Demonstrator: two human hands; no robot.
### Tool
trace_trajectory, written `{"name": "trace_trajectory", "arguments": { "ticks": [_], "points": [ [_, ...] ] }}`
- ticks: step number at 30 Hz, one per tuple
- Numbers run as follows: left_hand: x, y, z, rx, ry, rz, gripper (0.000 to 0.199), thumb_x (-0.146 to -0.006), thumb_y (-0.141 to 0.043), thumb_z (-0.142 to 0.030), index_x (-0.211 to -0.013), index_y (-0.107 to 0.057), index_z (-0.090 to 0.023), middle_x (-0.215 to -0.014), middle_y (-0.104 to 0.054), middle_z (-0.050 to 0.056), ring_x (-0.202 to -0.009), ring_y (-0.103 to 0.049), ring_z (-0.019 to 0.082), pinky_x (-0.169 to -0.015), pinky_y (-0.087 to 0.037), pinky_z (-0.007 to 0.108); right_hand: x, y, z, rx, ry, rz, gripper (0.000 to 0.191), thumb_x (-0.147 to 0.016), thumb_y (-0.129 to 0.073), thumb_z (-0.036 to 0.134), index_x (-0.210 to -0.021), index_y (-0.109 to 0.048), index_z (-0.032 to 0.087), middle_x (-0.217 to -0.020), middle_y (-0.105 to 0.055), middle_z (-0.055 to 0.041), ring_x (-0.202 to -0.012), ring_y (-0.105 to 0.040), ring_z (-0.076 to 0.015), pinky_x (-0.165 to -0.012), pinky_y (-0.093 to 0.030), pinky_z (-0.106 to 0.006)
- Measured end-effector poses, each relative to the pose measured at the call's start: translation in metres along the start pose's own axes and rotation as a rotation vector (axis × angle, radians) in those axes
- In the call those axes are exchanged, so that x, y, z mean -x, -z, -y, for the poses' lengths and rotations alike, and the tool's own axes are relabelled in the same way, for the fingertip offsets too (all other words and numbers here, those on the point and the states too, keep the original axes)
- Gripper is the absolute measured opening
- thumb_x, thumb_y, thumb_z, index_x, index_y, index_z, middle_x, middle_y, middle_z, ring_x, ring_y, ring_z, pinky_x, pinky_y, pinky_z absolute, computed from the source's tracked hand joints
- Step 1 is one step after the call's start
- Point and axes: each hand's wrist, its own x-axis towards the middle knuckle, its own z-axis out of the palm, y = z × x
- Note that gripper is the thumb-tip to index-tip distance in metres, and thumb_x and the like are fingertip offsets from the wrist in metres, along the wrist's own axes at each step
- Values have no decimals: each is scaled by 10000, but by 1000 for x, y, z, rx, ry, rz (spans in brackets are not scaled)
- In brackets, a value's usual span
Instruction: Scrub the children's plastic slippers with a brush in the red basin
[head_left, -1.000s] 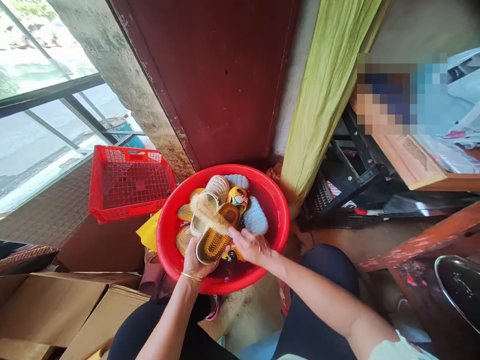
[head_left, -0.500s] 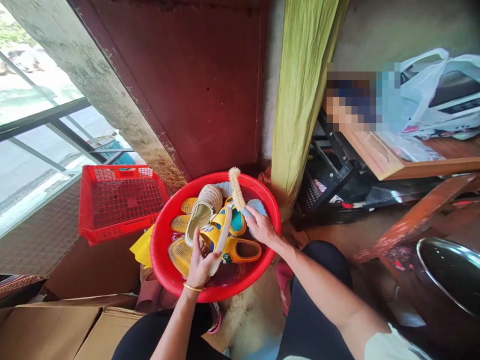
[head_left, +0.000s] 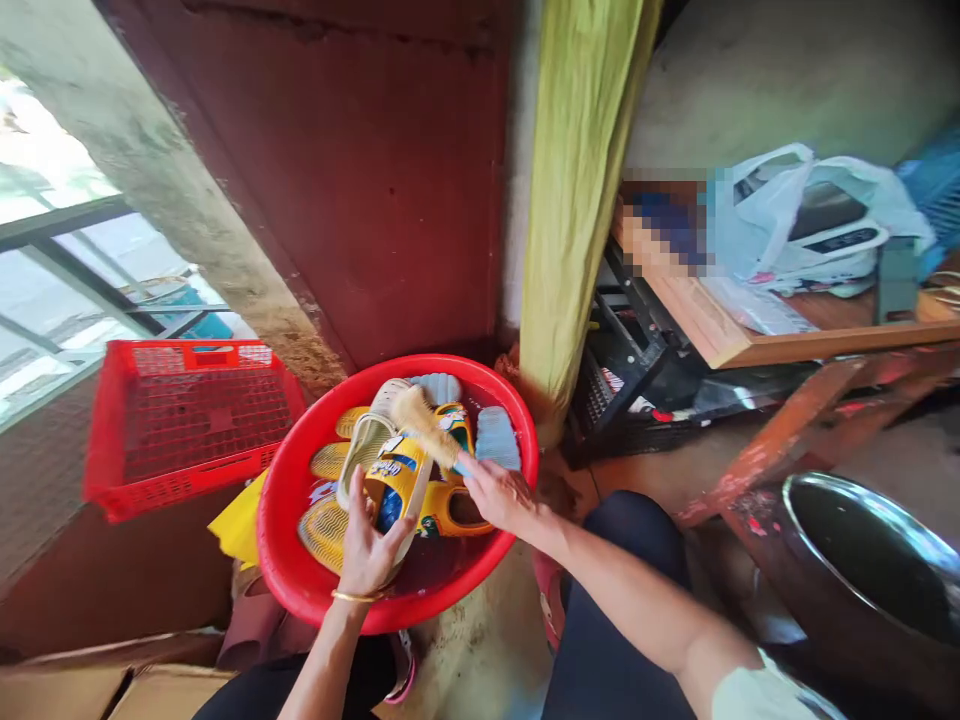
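My left hand [head_left: 371, 550] grips a yellow sandal [head_left: 409, 475] with a pale sole, tilted up over a red basin [head_left: 274, 575]. In my right hand [head_left: 499, 495] is a scrub brush [head_left: 427, 430] with cream bristles and a bluish handle. The brush head is blurred and lies over the sandal's front; whether the bristles touch it I cannot tell. Around them in the basin are a beige clog [head_left: 364, 450], several yellow sandals and soles, and grey-blue soles [head_left: 496, 440]. Dark water shows at the basin's near side.
A red plastic crate [head_left: 195, 420] stands left of the basin, with a yellow sheet [head_left: 241, 520] and cardboard [head_left: 172, 690] below it. To the right are a wooden table [head_left: 757, 345] holding a plastic bag [head_left: 795, 220], and a large metal-rimmed pot [head_left: 870, 560]. Pink shoes [head_left: 251, 620] lie on the floor.
The brush has swung from upright beside the sandal to leftward over its front. The sandal has turned so its straps face up more. The view has shifted right.
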Motion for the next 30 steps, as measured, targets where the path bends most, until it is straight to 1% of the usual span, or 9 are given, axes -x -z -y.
{"name": "trace_trajectory", "arguments": {
  "ticks": [3,5,10,13,16,19,22,25,30],
  "points": [
    [1,1,8,-299,-288,113,1053,-806,-749,-386,-1667,-154,-276,-1655,-358,155,-1498,-365,455,-1199,-349,674,-25,21,-22,-121,-182,-122,483,-1030,-429,249,-1492,-548,173,-1254,-748,-131,-1091,-732,-242,-939,-580,-331],
    [0,0,14,-441,-438,178,1036,-837,-716,-356,-1674,-118,-235,-1640,-380,184,-1473,-413,445,-1170,-414,642,-31,28,-28,-176,-173,-147,484,-1038,-420,275,-1498,-539,182,-1360,-702,-115,-1201,-691,-228,-1029,-541,-326],
    [0,-13,20,-637,-548,188,908,-905,-670,-346,-1658,-186,-196,-1589,-457,203,-1430,-488,402,-1152,-455,576,-25,25,-23,-107,-107,57,541,-1014,-491,284,-1550,-474,215,-1316,-731,-84,-1113,-728,-216,-965,-552,-300],
    [6,-22,17,-635,-521,178,753,-947,-602,-311,-1626,-289,-216,-1638,-391,177,-1494,-410,372,-1183,-422,557,-26,22,-20,-3,-142,131,617,-992,-528,285,-1594,-413,208,-1205,-776,-91,-992,-755,-226,-861,-571,-296],
    [8,-22,18,-574,-385,130,772,-929,-613,-378,-1605,-307,-165,-1673,-303,209,-1542,-321,371,-1198,-392,559,-28,22,-18,16,-100,114,609,-999,-508,275,-1598,-408,221,-1236,-763,-87,-990,-747,-218,-853,-568,-289],
    [5,-13,23,-496,-124,169,822,-865,-652,-517,-1535,-401,-112,-1508,-533,242,-1406,-520,389,-1111,-477,549,-24,22,-13,-2,32,131,567,-1017,-479,260,-1582,-438,247,-1258,-750,-77,-1033,-726,-204,-882,-555,-277],
    [7,-7,26,-451,95,239,663,-849,-616,-544,-1372,-566,-140,-1216,-724,176,-1122,-704,358,-955,-565,499,-12,24,-2,83,145,273,535,-1026,-488,293,-1561,-479,271,-1142,-767,-80,-956,-729,-210,-823,-550,-275],
    [16,-15,21,-358,96,223,528,-833,-577,-454,-1267,-594,-154,-1132,-736,140,-1039,-714,314,-928,-563,455,-7,27,6,205,176,396,521,-1051,-446,345,-1571,-463,307,-1100,-750,-91,-896,-731,-212,-757,-538,-267],
    [28,-31,5,-268,13,296,668,-784,-510,-273,-1441,-452,-168,-1230,-711,107,-1012,-710,251,-940,-544,400,-24,33,-7,275,2,381,531,-1061,-401,373,-1591,-424,346,-1154,-750,-82,-977,-731,-235,-822,-555,-303]
  ]
}}
